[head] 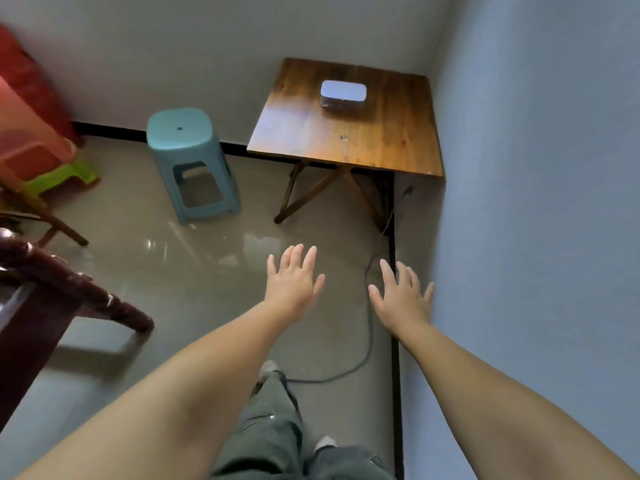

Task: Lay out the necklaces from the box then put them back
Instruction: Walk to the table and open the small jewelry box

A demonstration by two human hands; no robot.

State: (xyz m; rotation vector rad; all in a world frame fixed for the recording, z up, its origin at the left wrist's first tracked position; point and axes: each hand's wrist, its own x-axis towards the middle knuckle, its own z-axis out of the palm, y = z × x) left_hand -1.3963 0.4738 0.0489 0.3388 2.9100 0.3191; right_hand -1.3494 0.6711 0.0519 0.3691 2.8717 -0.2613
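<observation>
A small grey box (343,94) with a rounded lid sits closed on a wooden folding table (388,140) in the room's far corner. No necklaces are visible. My left hand (294,278) and my right hand (403,296) are stretched out in front of me above the floor, palms down, fingers spread, holding nothing. Both hands are well short of the table and the box.
A teal plastic stool (190,157) stands left of the table. A dark wooden chair (69,289) is at the near left, red and green plastic stools (41,133) behind it. A cable (369,341) runs across the tiled floor by the right wall (536,202).
</observation>
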